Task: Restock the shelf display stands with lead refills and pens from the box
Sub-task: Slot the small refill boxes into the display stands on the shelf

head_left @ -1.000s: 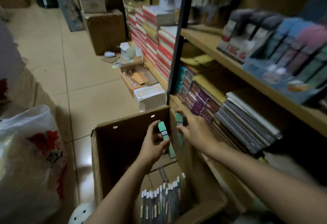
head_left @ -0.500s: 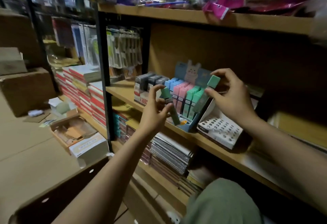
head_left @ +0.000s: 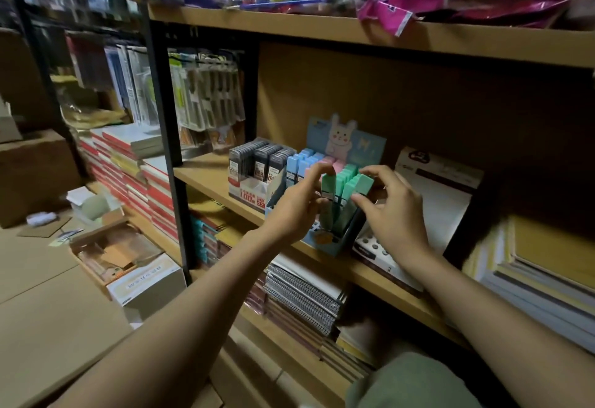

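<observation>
Slotting two mint-green lead refill cases into the blue cardboard display stand with the rabbit header [head_left: 346, 140] on the wooden shelf [head_left: 206, 175]. Left hand [head_left: 297, 204] pinches one green case [head_left: 329, 187] at its top; right hand [head_left: 394, 211] pinches the other [head_left: 362, 183], both partway into the green row. Blue and pink rows look full. Box out of view, so remaining stock unknown.

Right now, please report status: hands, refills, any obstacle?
Left hand pinching green refill case over bunny display stand. Right hand seating another green case. Nothing blocking.
</observation>
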The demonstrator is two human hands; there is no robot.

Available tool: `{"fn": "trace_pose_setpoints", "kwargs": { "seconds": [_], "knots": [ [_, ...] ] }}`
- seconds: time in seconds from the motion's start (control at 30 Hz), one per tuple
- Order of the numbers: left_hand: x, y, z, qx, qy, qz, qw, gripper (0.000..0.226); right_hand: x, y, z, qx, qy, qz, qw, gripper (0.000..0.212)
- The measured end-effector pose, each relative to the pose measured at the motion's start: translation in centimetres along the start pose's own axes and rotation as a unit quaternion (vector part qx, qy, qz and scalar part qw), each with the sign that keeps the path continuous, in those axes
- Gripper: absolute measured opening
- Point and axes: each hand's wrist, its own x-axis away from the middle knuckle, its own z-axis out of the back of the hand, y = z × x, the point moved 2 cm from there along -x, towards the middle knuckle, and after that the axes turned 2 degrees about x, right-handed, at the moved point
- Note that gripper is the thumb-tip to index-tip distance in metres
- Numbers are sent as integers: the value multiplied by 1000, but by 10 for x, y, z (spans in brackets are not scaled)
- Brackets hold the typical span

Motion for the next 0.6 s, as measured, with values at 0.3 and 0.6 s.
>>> {"fn": "trace_pose_setpoints", "kwargs": {
  "seconds": [0.3,0.6],
  "knots": [
    [-8,-9,2,21,-36,-19,999,51,4,-5,-9,7,1,18,1000,40],
    [-2,-12,1,-52,-2,-88,995,50,9,2,-20,57,-18,37,998,44]
  ]
}}
